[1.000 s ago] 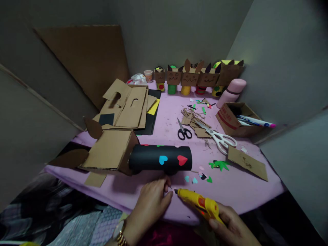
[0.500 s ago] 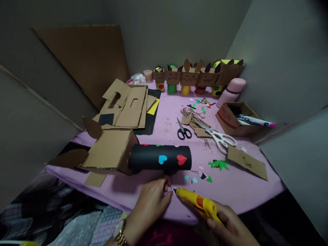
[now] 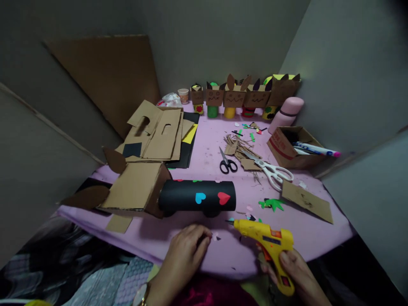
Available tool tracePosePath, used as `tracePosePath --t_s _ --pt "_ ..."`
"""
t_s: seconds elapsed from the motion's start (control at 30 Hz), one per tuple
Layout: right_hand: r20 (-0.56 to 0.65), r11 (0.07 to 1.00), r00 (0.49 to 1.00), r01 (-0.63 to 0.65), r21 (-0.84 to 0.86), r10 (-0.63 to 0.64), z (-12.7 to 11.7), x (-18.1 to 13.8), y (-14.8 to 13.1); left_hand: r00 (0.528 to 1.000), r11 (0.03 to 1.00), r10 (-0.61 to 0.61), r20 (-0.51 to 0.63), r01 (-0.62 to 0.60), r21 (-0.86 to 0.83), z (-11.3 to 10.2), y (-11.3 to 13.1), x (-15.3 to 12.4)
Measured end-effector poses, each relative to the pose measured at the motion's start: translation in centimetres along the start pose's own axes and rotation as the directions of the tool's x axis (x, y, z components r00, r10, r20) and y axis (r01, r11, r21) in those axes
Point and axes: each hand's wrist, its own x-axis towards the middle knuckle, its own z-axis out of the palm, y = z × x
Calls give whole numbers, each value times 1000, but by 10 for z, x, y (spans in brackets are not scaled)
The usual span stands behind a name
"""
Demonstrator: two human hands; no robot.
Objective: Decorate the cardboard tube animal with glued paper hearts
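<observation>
My right hand (image 3: pixel 296 267) grips the handle of a yellow hot glue gun (image 3: pixel 264 236), its nozzle pointing left over the loose paper hearts. My left hand (image 3: pixel 188 246) rests low above the table with thumb and fingers curled together; what they hold, if anything, is too small to make out. A tiny pale pink paper piece (image 3: pixel 216 236) shows right at its fingertips. Just beyond lies a black paper tube (image 3: pixel 188 195) with blue and red hearts stuck on, joined to a cardboard box head (image 3: pixel 134 185) with brown ears.
Black-handled scissors (image 3: pixel 228 163), white scissors (image 3: pixel 270 170) and cardboard scraps (image 3: pixel 242 148) lie mid-table. An open box of markers (image 3: pixel 283 148) and a pink bottle (image 3: pixel 288 112) stand right. Cardboard sheets (image 3: pixel 159 134) lie left; several box-headed figures (image 3: pixel 234 100) line the back.
The glue gun has moved up and right, away from my left hand, and turned more side-on. My left hand has shifted slightly left and down.
</observation>
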Motion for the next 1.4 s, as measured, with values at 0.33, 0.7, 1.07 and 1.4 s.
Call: tracePosePath --t_s 0.33,0.7,1.07,1.4 --pt "21 995 999 42 92 -44 -8 3 5 999 992 -24 32 20 121 0 5 1" --pt "3 991 997 77 112 -78 -6 3 4 997 983 -37 -67 49 177 7 13 -4" --pt "-13 993 995 97 63 -97 -10 2 7 993 984 -117 16 114 135 3 19 2" --pt "-34 997 996 77 18 -76 -8 2 3 995 989 -92 -26 95 117 3 15 4"
